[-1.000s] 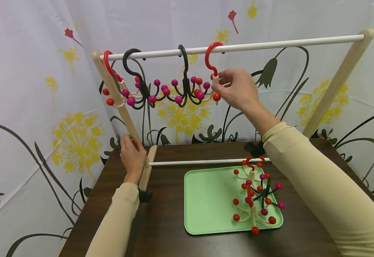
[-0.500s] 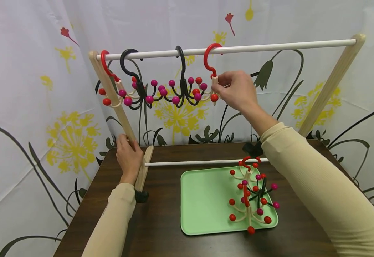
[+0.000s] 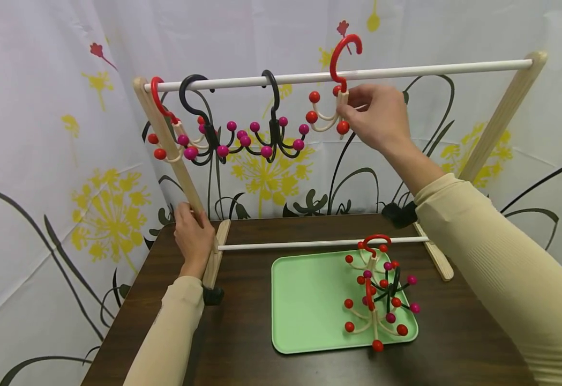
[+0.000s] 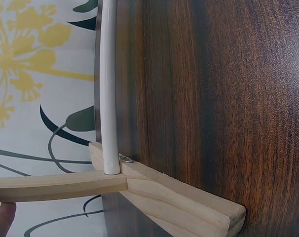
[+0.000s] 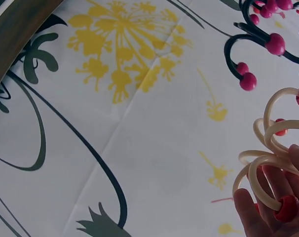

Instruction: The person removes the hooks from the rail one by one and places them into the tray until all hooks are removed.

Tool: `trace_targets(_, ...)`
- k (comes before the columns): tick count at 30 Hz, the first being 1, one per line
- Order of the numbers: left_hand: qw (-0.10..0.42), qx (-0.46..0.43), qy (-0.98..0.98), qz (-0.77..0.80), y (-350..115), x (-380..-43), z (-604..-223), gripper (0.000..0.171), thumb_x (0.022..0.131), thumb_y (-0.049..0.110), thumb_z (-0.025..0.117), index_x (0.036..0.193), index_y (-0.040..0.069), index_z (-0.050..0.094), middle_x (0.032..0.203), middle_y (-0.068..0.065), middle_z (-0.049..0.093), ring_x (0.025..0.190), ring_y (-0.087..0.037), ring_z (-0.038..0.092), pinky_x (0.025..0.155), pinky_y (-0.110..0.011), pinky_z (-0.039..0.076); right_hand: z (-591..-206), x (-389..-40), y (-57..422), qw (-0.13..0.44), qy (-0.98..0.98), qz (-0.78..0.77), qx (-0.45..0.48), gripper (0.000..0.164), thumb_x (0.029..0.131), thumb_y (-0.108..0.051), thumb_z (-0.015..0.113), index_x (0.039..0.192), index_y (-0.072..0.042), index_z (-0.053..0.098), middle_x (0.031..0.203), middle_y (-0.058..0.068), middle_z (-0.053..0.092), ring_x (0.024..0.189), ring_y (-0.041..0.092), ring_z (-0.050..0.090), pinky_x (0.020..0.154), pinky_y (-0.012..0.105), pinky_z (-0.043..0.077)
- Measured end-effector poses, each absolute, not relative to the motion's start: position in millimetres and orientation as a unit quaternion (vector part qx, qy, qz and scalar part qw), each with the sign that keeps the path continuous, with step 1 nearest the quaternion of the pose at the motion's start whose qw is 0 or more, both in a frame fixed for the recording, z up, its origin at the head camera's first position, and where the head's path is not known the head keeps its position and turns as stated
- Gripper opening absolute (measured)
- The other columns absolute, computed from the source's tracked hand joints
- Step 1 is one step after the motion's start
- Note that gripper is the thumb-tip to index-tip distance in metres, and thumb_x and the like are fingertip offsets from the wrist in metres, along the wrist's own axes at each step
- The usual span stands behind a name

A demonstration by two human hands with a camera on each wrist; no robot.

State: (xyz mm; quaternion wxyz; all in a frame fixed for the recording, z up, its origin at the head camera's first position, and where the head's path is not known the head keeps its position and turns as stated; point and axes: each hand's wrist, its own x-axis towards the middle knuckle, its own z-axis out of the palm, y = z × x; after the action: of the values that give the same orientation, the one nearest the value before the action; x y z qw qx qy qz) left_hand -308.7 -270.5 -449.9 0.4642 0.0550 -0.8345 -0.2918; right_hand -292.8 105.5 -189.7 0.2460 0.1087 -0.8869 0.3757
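Observation:
My right hand (image 3: 379, 115) pinches the cream stem of a red-hooked multi-arm hanger (image 3: 326, 122) tipped with red balls. Its hook tip stands above the white top rail (image 3: 420, 71), off the rail. Three other hangers hang at the rail's left: a red-hooked one (image 3: 157, 96) by the post, then a black one (image 3: 208, 123) and a second black one (image 3: 274, 126), both with magenta balls. Low down, my left hand (image 3: 194, 233) grips the rack's wooden left post (image 3: 184, 177). In the left wrist view only fingertips (image 4: 2, 219) show, against the post's underside.
A green tray (image 3: 300, 300) on the dark table (image 3: 247, 332) bears three more hangers (image 3: 374, 321) at its right side. The rack's lower white rod (image 3: 285, 245) runs behind it. A flower-printed curtain (image 3: 44, 107) hangs behind the rack.
My right hand has raised the red-hooked hanger off the top rail and carried it to the right, away from the black hangers. The left hand stays on the post.

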Motion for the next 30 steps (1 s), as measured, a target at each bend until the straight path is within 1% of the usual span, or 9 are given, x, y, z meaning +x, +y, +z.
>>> trace_targets(4, 0.463, 0.055, -0.834, -0.294, -272, -309, -449, 0.021, 0.091, 0.01, 0.063, 0.103, -0.001, 0.05, 0.096, -0.022, 0.052, 0.08, -0.045, 0.058, 0.066, -0.059, 0.045, -186, -284, 120, 0.262, -0.869, 0.404, 0.114, 0.036, 0.094, -0.033, 0.061, 0.121, -0.012, 0.07, 0.108, 0.006, 0.073, 0.089, 0.015, 0.068, 0.07, 0.022, 0.048)
trace_targets(8, 0.463, 0.055, -0.834, -0.295, -272, -309, -446, 0.021, 0.091, 0.01, 0.063, 0.103, -0.001, 0.05, 0.096, -0.022, 0.053, 0.081, -0.045, 0.058, 0.066, -0.059, 0.045, -192, -272, 139, 0.264, -0.861, 0.415, 0.126, 0.038, 0.093, -0.027, 0.064, 0.127, -0.01, 0.065, 0.109, 0.01, 0.071, 0.086, 0.014, 0.068, 0.07, 0.021, 0.049)
trace_targets(12, 0.46, 0.057, -0.835, -0.296, -272, -308, -445, 0.021, 0.091, 0.009, 0.063, 0.103, -0.002, 0.05, 0.097, -0.023, 0.052, 0.081, -0.045, 0.058, 0.066, -0.059, 0.045, -205, -260, 156, 0.242, -0.871, 0.406, 0.133, 0.038, 0.091, -0.025, 0.067, 0.124, -0.006, 0.065, 0.108, 0.015, 0.07, 0.083, 0.015, 0.067, 0.066, 0.019, 0.047)
trace_targets(14, 0.461, 0.057, -0.835, -0.296, -272, -308, -445, 0.021, 0.091, 0.009, 0.062, 0.103, -0.002, 0.05, 0.097, -0.023, 0.052, 0.081, -0.045, 0.058, 0.066, -0.059, 0.045, -213, -256, 162, 0.212, -0.884, 0.394, 0.135, 0.036, 0.09, -0.024, 0.067, 0.121, -0.004, 0.066, 0.109, 0.015, 0.069, 0.087, 0.019, 0.068, 0.067, 0.021, 0.047)
trace_targets(16, 0.46, 0.057, -0.835, -0.298, -273, -309, -445, 0.021, 0.091, 0.009, 0.062, 0.103, -0.002, 0.05, 0.097, -0.024, 0.052, 0.08, -0.045, 0.058, 0.066, -0.059, 0.044, -222, -254, 164, 0.167, -0.898, 0.382, 0.143, 0.033, 0.09, -0.021, 0.068, 0.118, -0.004, 0.066, 0.109, 0.016, 0.069, 0.093, 0.024, 0.068, 0.069, 0.025, 0.048)
trace_targets(20, 0.463, 0.062, -0.831, -0.3, -274, -309, -446, 0.02, 0.091, 0.009, 0.062, 0.103, -0.002, 0.05, 0.097, -0.023, 0.052, 0.08, -0.046, 0.058, 0.066, -0.06, 0.044, -246, -256, 155, 0.082, -0.912, 0.355, 0.188, 0.025, 0.088, -0.013, 0.07, 0.11, -0.002, 0.067, 0.104, 0.017, 0.07, 0.099, 0.032, 0.066, 0.072, 0.036, 0.048)
trace_targets(25, 0.455, 0.063, -0.835, -0.304, -273, -307, -447, 0.022, 0.09, 0.009, 0.063, 0.103, -0.002, 0.049, 0.097, -0.023, 0.052, 0.081, -0.046, 0.057, 0.066, -0.06, 0.043, -286, -259, 136, 0.008, -0.916, 0.335, 0.223, 0.011, 0.086, -0.01, 0.07, 0.095, -0.004, 0.07, 0.091, 0.011, 0.071, 0.087, 0.027, 0.065, 0.071, 0.037, 0.049)
trace_targets(27, 0.451, 0.061, -0.837, -0.305, -272, -307, -447, 0.022, 0.09, 0.01, 0.062, 0.104, -0.002, 0.049, 0.096, -0.023, 0.051, 0.082, -0.047, 0.057, 0.067, -0.061, 0.043, -302, -258, 130, -0.016, -0.917, 0.326, 0.228, 0.009, 0.087, -0.01, 0.07, 0.094, -0.005, 0.071, 0.088, 0.007, 0.072, 0.081, 0.022, 0.065, 0.071, 0.036, 0.049)
trace_targets(30, 0.449, 0.059, -0.839, -0.304, -271, -307, -448, 0.022, 0.09, 0.01, 0.062, 0.103, -0.002, 0.048, 0.096, -0.024, 0.051, 0.083, -0.047, 0.057, 0.067, -0.061, 0.042, -324, -258, 122, -0.043, -0.917, 0.318, 0.235, 0.008, 0.088, -0.01, 0.07, 0.094, -0.005, 0.073, 0.084, 0.004, 0.072, 0.072, 0.017, 0.063, 0.067, 0.034, 0.05)
